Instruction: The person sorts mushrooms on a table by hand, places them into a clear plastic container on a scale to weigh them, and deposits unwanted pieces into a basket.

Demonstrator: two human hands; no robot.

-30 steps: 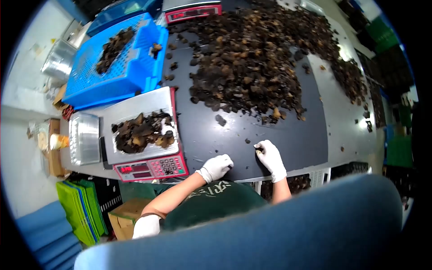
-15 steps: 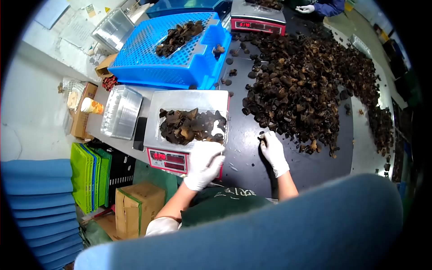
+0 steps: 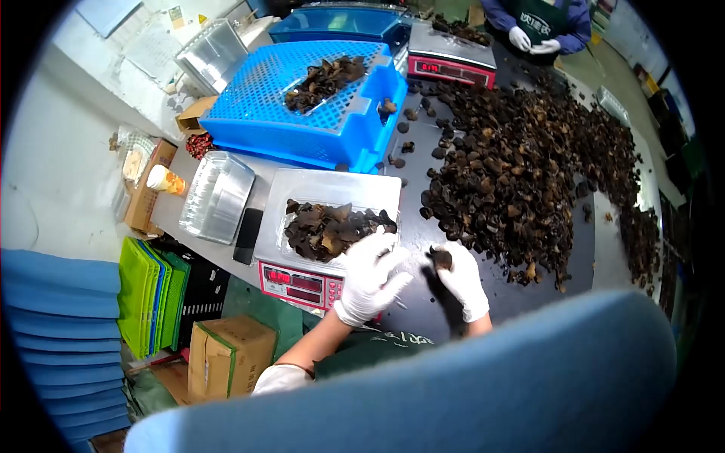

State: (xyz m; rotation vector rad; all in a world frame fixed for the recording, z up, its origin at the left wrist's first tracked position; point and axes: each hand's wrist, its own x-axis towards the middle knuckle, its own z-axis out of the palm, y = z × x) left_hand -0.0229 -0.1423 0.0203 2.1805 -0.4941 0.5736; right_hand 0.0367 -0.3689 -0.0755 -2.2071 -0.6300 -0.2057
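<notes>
"Dark fungus piece [image 3: 442,260], one: where is it sitting?"

"Right hand [image 3: 464,285], white-gloved. Thumb and fingers are holding it in a narrow pinch above the grey worktop [image 3: 413,208], between the near scale [image 3: 302,185] and the large fungus heap [image 3: 506,174]."

"Left hand [image 3: 368,281], also gloved: condition?"

"Fingers spreading wide. It is hovering over the scale's near right corner, beside the clear tray [image 3: 285,235]; whether the fingertips are touching the tray, I cannot tell."

"Tray contents?"

"Dark fungus, a low mound. The tray is resting on the metal plate, and red digits are glowing on the panel below."

"Remaining items?"

"Blue perforated crate [image 3: 279,132], standing beyond the scale and carrying a second fungus portion [image 3: 326,83]. Clear plastic containers [image 3: 219,200], lying left of the scale. Far scale [image 3: 453,72], red-fronted, bearing more fungus. Co-worker [image 3: 536,30], one, standing beside it in a green apron, gloved hands meeting in front."
</notes>
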